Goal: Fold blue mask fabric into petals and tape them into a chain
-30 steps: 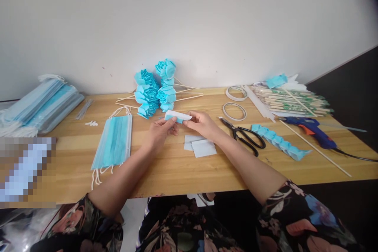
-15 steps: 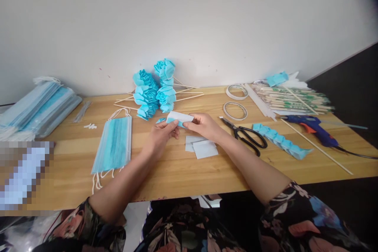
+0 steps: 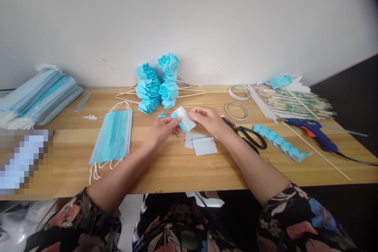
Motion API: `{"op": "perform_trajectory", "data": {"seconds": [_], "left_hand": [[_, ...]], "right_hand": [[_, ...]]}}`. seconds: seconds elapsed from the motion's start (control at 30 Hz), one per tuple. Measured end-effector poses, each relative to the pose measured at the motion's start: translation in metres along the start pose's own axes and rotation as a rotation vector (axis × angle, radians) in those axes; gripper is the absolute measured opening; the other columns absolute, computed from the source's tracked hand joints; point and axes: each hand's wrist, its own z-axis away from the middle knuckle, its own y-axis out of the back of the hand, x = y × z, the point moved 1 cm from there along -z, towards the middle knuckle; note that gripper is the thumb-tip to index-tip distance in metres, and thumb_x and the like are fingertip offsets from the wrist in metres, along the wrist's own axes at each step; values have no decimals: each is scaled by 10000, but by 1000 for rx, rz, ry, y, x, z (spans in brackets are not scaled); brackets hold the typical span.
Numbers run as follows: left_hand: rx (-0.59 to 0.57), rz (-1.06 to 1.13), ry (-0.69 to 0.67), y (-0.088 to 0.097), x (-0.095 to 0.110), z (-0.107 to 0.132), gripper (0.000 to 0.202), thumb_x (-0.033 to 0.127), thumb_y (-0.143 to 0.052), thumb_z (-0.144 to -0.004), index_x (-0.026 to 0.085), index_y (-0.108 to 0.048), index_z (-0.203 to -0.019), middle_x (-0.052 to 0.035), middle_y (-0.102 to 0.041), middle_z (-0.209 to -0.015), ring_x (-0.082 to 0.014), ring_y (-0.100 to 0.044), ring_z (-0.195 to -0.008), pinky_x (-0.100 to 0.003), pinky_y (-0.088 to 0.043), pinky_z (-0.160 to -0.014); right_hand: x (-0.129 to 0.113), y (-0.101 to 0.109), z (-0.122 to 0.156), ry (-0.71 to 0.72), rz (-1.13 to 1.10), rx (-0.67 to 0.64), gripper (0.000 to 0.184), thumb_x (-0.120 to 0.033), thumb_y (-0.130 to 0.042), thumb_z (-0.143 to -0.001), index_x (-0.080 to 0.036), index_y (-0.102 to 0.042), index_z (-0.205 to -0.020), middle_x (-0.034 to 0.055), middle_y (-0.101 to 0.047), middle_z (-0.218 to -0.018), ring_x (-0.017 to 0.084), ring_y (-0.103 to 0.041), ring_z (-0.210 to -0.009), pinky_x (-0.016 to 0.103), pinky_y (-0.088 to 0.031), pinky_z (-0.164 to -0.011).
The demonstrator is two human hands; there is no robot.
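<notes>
left hand (image 3: 165, 129) pinches a blue-white fabric piece (image 3: 186, 119); if right hand (image 3: 208, 120) grips, i cannot tell. folding, it seems; next needs aligned edges.

A craft workspace — glue gun (image 3: 321, 137), scissors (image 3: 235, 128) and tape rolls (image 3: 239, 98) lie on the table (image 3: 165, 173).
</notes>
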Motion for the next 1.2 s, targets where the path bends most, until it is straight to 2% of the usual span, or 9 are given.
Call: {"op": "perform_trajectory", "data": {"seconds": [0.1, 0.43, 0.53, 0.6, 0.67, 0.87, 0.97, 1.03, 1.2], "left_hand": [[3, -27, -23, 0, -3, -2, 378, 450, -787, -701, 127, -635, -578, -43, -651, -569, -119, -574, -489, -281, -476, -556], [-20, 13, -70, -2, -4, -4, 400, 473, -753, -746, 118, -617, -621, -41, -643, -582, -109, -570, -478, -258, -464, -535], [0, 33, -79, -2, -3, -5, 359, 424, -725, -786, 110, -628, -642, -34, -628, -581, -102, -558, -487, -247, -469, -522], [11, 41, -93, -2, -2, -5, 348, 407, -717, -798, 109, -627, -641, -31, -621, -584, -98, -554, -489, -237, -464, -506], [12, 44, -105, -2, -2, -6, 354, 406, -724, -794, 109, -620, -630, -33, -617, -584, -100, -555, -490, -228, -455, -486], [-53, 148, -74, -4, -2, -8, 384, 456, -647, -854, 100, -626, -710, -59, -624, -617, -128, -580, -525, -239, -457, -480], [-60, 202, -85, -5, -1, -6, 427, 509, -575, -890, 105, -625, -760, -61, -623, -632, -143, -589, -557, -253, -467, -496], [-57, 175, -97, -4, -1, -6, 441, 538, -595, -871, 111, -629, -765, -54, -620, -631, -140, -586, -562, -254, -467, -509], [-7, 1, -123, -1, -5, -6, 336, 401, -746, -762, 115, -632, -627, -27, -615, -590, -103, -552, -516, -247, -460, -547]], "right_hand": [[2, -1, -1, -10, 65, 45, 304, -488, -660, -820, -189, -640, -761, -23, -573, -680, 123, -478, -629, 267, -366, -616], [9, -1, -3, 96, 28, 65, 301, -472, -587, -887, -190, -615, -787, -24, -571, -702, 126, -500, -657, 267, -399, -647], [6, 0, -2, 92, -57, -17, 316, -495, -564, -907, -204, -631, -1009, -8, -632, -773, 152, -576, -728, 287, -461, -709], [6, -1, -1, 64, -73, -88, 420, -492, -611, -882, -225, -587, -1205, -3, -665, -795, 172, -611, -743, 307, -491, -719], [7, -3, -2, 64, -32, -105, 522, -464, -671, -846, -243, -547, -1303, -6, -680, -800, 176, -617, -722, 310, -499, -695], [18, -5, -7, 115, -51, -29, 520, -379, -724, -789, -208, -611, -1266, 39, -721, -1027, 192, -656, -856, 321, -521, -764], [20, -4, -9, 115, -38, -20, 546, -382, -734, -782, -208, -608, -1285, 36, -729, -1011, 197, -661, -862, 334, -517, -788], [19, -4, -9, 111, -27, -16, 542, -397, -739, -780, -210, -619, -1273, 35, -729, -998, 198, -659, -858, 331, -511, -781], [15, -6, -7, 105, -29, -31, 562, -402, -735, -778, -189, -611, -1283, 10, -695, -876, 161, -614, -750, 289, -479, -701]]}}
